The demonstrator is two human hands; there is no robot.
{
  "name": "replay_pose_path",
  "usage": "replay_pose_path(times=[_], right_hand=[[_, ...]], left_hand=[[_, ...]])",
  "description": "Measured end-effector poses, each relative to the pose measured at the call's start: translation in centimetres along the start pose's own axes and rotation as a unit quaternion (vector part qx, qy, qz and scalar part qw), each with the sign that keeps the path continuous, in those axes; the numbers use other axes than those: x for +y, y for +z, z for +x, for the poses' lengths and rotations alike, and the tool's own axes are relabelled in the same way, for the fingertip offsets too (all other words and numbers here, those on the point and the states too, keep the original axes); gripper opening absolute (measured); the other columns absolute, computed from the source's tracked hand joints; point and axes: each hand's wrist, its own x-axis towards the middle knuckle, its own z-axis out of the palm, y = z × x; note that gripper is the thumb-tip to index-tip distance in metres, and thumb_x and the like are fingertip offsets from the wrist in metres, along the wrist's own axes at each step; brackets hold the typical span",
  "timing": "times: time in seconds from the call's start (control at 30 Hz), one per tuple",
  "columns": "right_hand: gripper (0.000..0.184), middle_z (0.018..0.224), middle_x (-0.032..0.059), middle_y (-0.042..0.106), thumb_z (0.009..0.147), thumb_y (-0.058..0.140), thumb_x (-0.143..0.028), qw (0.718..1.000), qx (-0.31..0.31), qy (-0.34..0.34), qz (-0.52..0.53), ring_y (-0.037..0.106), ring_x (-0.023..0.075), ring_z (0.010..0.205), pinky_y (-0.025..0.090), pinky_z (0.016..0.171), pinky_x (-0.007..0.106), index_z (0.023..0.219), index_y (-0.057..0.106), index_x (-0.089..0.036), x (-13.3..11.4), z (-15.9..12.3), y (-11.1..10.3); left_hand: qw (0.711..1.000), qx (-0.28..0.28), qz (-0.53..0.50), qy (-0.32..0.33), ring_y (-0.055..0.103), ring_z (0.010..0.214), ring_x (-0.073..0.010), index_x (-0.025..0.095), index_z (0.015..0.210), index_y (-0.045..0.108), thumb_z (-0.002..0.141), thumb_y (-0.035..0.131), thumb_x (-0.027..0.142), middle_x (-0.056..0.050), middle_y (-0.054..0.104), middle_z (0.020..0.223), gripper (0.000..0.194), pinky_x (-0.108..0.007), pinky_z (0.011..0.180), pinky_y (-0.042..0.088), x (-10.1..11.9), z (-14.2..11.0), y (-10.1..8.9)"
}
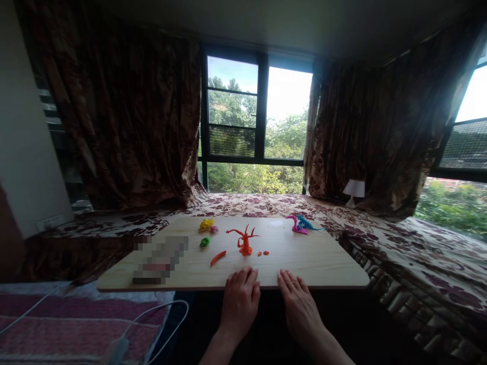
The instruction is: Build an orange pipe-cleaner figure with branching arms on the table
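My left hand rests palm down on the near edge of the wooden table, fingers laid on the top and holding nothing. Beside it to the right, my right hand lies flat over the same edge, also empty. Just beyond them stands an orange clay figure with thin branching arms. Two small orange clay bits lie to its right. An orange clay strip is at its left. Neither hand touches the clay.
Yellow clay, pink clay and green clay sit at the table's left. Magenta clay and blue clay are at the far right. A blurred-out object lies front left. A white cable loops below.
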Motion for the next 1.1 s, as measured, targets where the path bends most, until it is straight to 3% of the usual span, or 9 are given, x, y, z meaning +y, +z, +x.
replay_pose_path(times=[0.2,0.37,0.5,0.63,0.73,0.83,0.93,1.0,1.1], right_hand=[[0.073,0.139,0.0072,0.029,0.062,0.039,-0.004,0.999,-0.024,0.029,0.017,0.023,0.0197,0.128,0.014,0.104,0.041,0.134,0.031,-0.015,0.9,3.5,0.1],[0.074,0.14,0.0056,0.029,0.062,0.038,-0.003,0.999,-0.01,0.046,-0.009,0.022,0.0194,0.129,0.014,0.104,0.04,0.134,0.03,-0.015,2.0,1.7,0.2],[0.076,0.142,0.0037,0.024,0.062,0.037,-0.001,1.0,0.009,0.012,-0.016,0.016,0.0164,0.131,0.012,0.106,0.035,0.136,0.027,-0.015,0.7,-0.4,0.1],[0.077,0.142,0.006,0.024,0.059,0.038,-0.001,1.0,-0.015,-0.006,0.017,0.017,0.0177,0.13,0.012,0.106,0.036,0.135,0.029,-0.014,-0.3,0.4,-0.1],[0.075,0.139,0.0053,0.031,0.059,0.038,0.0,0.997,-0.051,-0.013,0.063,0.026,0.0171,0.127,0.017,0.104,0.034,0.131,0.036,-0.016,0.2,1.5,-0.9],[0.062,0.13,0.0031,0.046,0.065,0.035,0.0,0.993,-0.032,0.002,0.112,0.038,0.0161,0.119,0.026,0.1,0.029,0.122,0.049,-0.02,0.9,2.0,-2.1],[0.043,0.112,0.0031,0.059,0.073,0.036,-0.004,0.989,0.001,0.018,0.149,0.049,0.0164,0.104,0.036,0.09,0.026,0.103,0.062,-0.022,1.2,2.5,-3.2],[0.034,0.098,0.0035,0.064,0.075,0.039,-0.006,0.984,0.007,0.025,0.174,0.054,0.0164,0.094,0.039,0.083,0.025,0.09,0.065,-0.021,1.1,3.5,-3.4],[0.025,0.086,0.0027,0.065,0.077,0.043,-0.011,0.969,0.035,0.03,0.243,0.058,0.0151,0.082,0.042,0.076,0.024,0.084,0.065,-0.02,0.6,5.9,-3.0]], left_hand=[[1.0,-0.017,-0.002,0.009,0.047,0.104,-0.0211,0.025,0.115,0.052,0.084,0.038,0.021,-0.004,0.053,0.113,0.034,-0.04,0.092,0.034,-0.3,0.2,0.1],[1.0,-0.002,-0.005,0.008,0.048,0.103,-0.0214,0.025,0.114,0.053,0.083,0.039,0.021,-0.005,0.054,0.112,0.034,-0.04,0.091,0.035,-0.2,0.1,-0.1],[1.0,0.012,-0.012,0.0,0.048,0.103,-0.0214,0.024,0.113,0.054,0.083,0.04,0.021,-0.006,0.055,0.111,0.033,-0.04,0.091,0.036,0.1,0.0,-0.1],[0.998,0.018,-0.055,-0.017,0.05,0.101,-0.021,0.024,0.109,0.057,0.082,0.041,0.022,-0.006,0.056,0.108,0.031,-0.041,0.091,0.036,0.0,0.2,-0.1],[0.987,0.033,-0.145,-0.068,0.052,0.099,-0.0209,0.021,0.101,0.061,0.081,0.043,0.026,-0.006,0.059,0.103,0.028,-0.04,0.089,0.038,-0.8,1.3,0.0],[0.939,0.058,-0.287,-0.181,0.056,0.09,-0.0195,0.018,0.09,0.065,0.078,0.046,0.031,-0.007,0.061,0.093,0.026,-0.035,0.081,0.044,-2.2,3.5,0.1],[0.826,0.028,-0.448,-0.342,0.059,0.064,-0.0158,0.014,0.084,0.064,0.07,0.054,0.038,-0.006,0.062,0.076,0.03,-0.028,0.055,0.048,-3.4,5.6,0.4],[0.758,0.01,-0.522,-0.39,0.056,0.056,-0.0133,0.012,0.08,0.063,0.066,0.058,0.039,-0.004,0.06,0.071,0.031,-0.026,0.047,0.046,-3.8,6.5,0.6],[0.71,-0.007,-0.571,-0.413,0.056,0.054,-0.0118,0.01,0.08,0.063,0.062,0.063,0.036,-0.005,0.059,0.07,0.031,-0.024,0.045,0.046,-4.0,6.8,0.8]])
